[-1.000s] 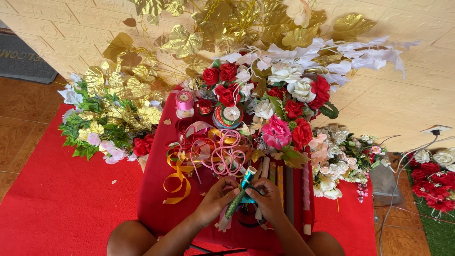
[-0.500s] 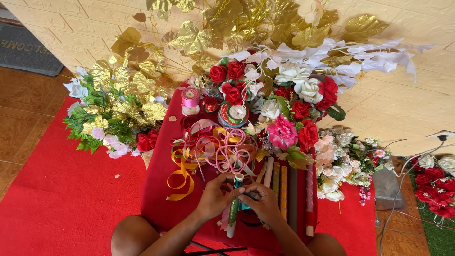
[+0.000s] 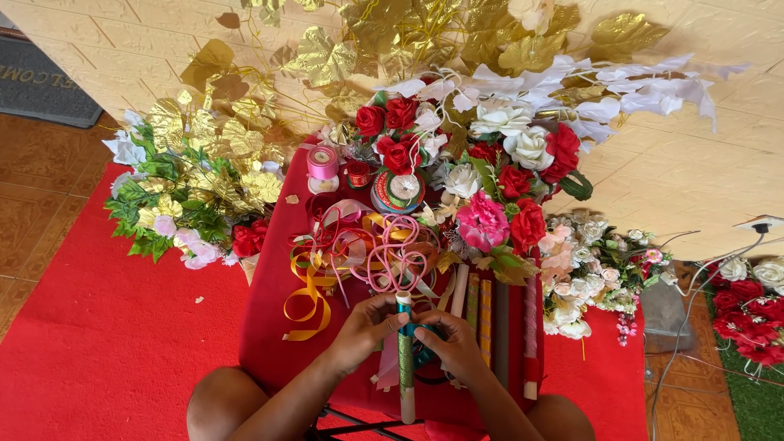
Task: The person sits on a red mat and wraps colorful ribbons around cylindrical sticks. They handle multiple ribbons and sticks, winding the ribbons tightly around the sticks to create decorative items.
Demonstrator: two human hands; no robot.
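Green-wrapped stick [image 3: 405,359] runs near-far, top away; both hands' fingers [image 3: 390,309] clamped on it.

ribbon spools [image 3: 359,173] behind loose ribbons [image 3: 359,249] on the small table [image 3: 269,327], wrapped sticks [image 3: 490,314] to their right

Red and white fabric roses [image 3: 498,155] crown the red-draped surface [image 3: 269,327]. A pink ribbon spool [image 3: 322,162] stands near curled pink ribbon [image 3: 400,253]; gold foil leaves [image 3: 220,139] spread leftward.
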